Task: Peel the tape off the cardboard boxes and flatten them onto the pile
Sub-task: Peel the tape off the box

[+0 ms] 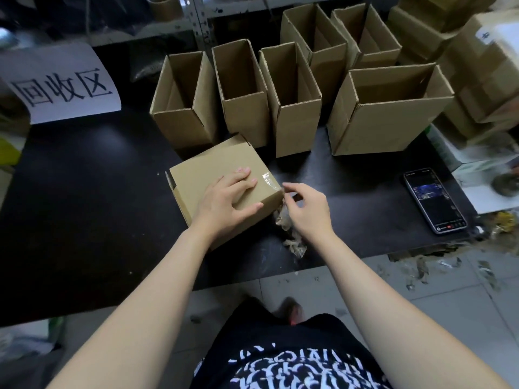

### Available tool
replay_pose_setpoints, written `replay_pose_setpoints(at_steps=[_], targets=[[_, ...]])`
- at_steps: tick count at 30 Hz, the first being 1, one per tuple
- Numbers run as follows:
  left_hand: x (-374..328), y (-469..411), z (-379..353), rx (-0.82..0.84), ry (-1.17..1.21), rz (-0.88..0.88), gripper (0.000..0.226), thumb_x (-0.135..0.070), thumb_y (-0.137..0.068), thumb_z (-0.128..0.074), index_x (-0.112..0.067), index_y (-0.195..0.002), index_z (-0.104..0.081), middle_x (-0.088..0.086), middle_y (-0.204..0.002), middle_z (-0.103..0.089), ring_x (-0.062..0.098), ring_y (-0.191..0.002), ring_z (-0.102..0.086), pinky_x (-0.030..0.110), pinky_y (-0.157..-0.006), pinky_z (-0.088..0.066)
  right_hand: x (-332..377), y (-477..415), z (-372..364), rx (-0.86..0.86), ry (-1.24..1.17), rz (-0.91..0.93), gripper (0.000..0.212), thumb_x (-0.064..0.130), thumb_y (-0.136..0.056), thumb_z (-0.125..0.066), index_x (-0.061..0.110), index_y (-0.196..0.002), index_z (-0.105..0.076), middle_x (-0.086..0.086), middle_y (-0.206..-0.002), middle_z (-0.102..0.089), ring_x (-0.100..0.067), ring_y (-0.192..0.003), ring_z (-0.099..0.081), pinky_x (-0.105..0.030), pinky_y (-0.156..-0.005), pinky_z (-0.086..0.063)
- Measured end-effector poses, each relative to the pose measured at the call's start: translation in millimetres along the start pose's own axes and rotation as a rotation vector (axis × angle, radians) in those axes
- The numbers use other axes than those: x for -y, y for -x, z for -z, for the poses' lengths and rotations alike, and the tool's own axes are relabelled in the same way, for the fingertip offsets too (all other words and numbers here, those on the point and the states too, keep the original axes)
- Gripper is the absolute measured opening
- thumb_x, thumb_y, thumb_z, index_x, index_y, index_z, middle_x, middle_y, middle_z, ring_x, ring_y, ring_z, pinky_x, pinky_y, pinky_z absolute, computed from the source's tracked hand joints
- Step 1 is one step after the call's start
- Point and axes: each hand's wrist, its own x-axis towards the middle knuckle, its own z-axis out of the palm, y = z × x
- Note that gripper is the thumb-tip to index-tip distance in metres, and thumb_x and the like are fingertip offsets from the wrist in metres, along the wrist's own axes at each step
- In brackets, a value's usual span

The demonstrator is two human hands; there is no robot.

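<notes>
Black table (84, 192), open boxes (241, 91)

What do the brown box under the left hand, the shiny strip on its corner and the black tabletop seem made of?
Brown box: matte cardboard, probably corrugated, judging by its thick cut edges. Shiny strip: clear plastic tape, glossy and wrinkled, catching light. Black tabletop: smooth, faintly glossy, perhaps laminate or painted board; it shows soft reflections and scuffs.

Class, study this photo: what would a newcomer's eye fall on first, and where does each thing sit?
Centre: the left hand presses on a cardboard box on the black table while the right hand pinches clear tape at its corner. Behind stands a row of open boxes; a white sign lies far left.
</notes>
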Motion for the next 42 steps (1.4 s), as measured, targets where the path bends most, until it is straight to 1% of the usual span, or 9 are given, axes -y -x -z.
replay_pose_setpoints(at_steps=[3, 8, 13, 17, 22, 27, 33, 37, 42], targets=[[-0.8, -0.4, -0.2, -0.005, 0.006, 0.016, 0.062, -0.053, -0.082, -0.071, -0.025, -0.137, -0.065, -0.009, -0.154, -0.049, 0.007, -0.148, -0.035, 0.024, -0.121, -0.013, 3.8, 5.8, 6.2, 0.052, -0.043, -0.035, 0.023, 0.011, -0.095, -0.062, 0.018, -0.109, -0.078, 0.012, -0.104, -0.073, -0.003, -0.100, -0.065, -0.022, -0.093, -0.051], [0.2, 0.9, -0.8, -0.005, -0.002, 0.014, 0.060, -0.050, -0.084, -0.074, -0.025, -0.137, -0.065, -0.008, -0.155, -0.048, 0.008, -0.149, -0.035, 0.025, -0.122, -0.011, 6.7, 7.7, 7.1, 0.016, -0.096, -0.029, 0.016, 0.016, -0.092, -0.069, 0.017, -0.105, -0.079, 0.012, -0.099, -0.075, 0.005, -0.093, -0.064, -0.002, -0.076, -0.043], [-0.7, 2.5, -1.7, -0.014, -0.012, 0.010, 0.059, -0.049, -0.084, -0.074, -0.025, -0.137, -0.065, -0.008, -0.155, -0.047, 0.007, -0.148, -0.034, 0.036, -0.126, -0.017, 4.9, 0.7, -0.1, -0.047, -0.030, 0.099, 0.010, 0.012, -0.093, -0.069, 0.011, -0.098, -0.077, 0.004, -0.092, -0.075, -0.008, -0.085, -0.067, -0.014, -0.076, -0.051], [-0.1, 1.7, -2.3, -0.024, -0.005, 0.015, 0.062, -0.057, -0.082, -0.068, -0.026, -0.135, -0.066, -0.009, -0.154, -0.049, 0.006, -0.147, -0.036, 0.038, -0.125, -0.020, 0.7, 6.9, -6.5, -0.081, -0.063, 0.150, 0.010, 0.011, -0.091, -0.073, 0.008, -0.100, -0.076, 0.003, -0.093, -0.073, -0.004, -0.083, -0.063, -0.004, -0.077, -0.045], [-2.2, 1.3, -1.8, -0.026, -0.018, 0.009, 0.065, -0.061, -0.081, -0.063, -0.024, -0.134, -0.067, -0.007, -0.153, -0.050, 0.006, -0.146, -0.037, 0.039, -0.125, -0.021, -4.9, 1.3, -7.9, -0.066, -0.129, 0.108, 0.009, 0.007, -0.096, -0.065, 0.007, -0.096, -0.074, -0.001, -0.090, -0.072, -0.006, -0.084, -0.062, -0.008, -0.074, -0.045], [-0.1, 1.9, -2.8, -0.041, -0.003, -0.009, 0.061, -0.057, -0.083, -0.067, -0.023, -0.134, -0.067, -0.006, -0.153, -0.051, 0.006, -0.147, -0.037, 0.048, -0.122, -0.028, -2.0, 4.6, -16.1, -0.060, -0.165, 0.035, 0.011, 0.008, -0.101, -0.057, 0.009, -0.096, -0.066, 0.000, -0.092, -0.065, -0.004, -0.082, -0.056, -0.007, -0.074, -0.040], [2.3, 2.2, -2.3, -0.013, -0.027, -0.007, 0.060, -0.058, -0.086, -0.065, -0.025, -0.136, -0.065, -0.008, -0.155, -0.047, 0.002, -0.149, -0.032, 0.043, -0.125, -0.022, 2.6, -0.8, -18.2, -0.025, -0.211, 0.017, 0.016, 0.007, -0.103, -0.050, 0.016, -0.091, -0.055, -0.001, -0.093, -0.058, 0.004, -0.084, -0.052, -0.006, -0.073, -0.038], [1.1, 2.0, -0.6, 0.003, -0.032, 0.004, 0.059, -0.056, -0.086, -0.066, -0.026, -0.137, -0.063, -0.009, -0.156, -0.045, -0.002, -0.149, -0.029, 0.037, -0.125, -0.018, 1.2, -4.7, -20.9, -0.035, -0.246, 0.002, 0.014, 0.007, -0.103, -0.050, 0.014, -0.092, -0.056, -0.003, -0.093, -0.058, -0.004, -0.082, -0.052, -0.009, -0.074, -0.039], [2.0, -0.4, -1.3, 0.011, -0.036, 0.013, 0.058, -0.053, -0.087, -0.069, -0.026, -0.139, -0.063, -0.008, -0.157, -0.044, 0.000, -0.149, -0.028, 0.038, -0.126, -0.018, -3.3, -10.8, -22.1, -0.009, -0.301, -0.026, 0.013, 0.011, -0.104, -0.050, 0.015, -0.094, -0.057, -0.001, -0.094, -0.060, -0.005, -0.085, -0.054, -0.010, -0.075, -0.040]])
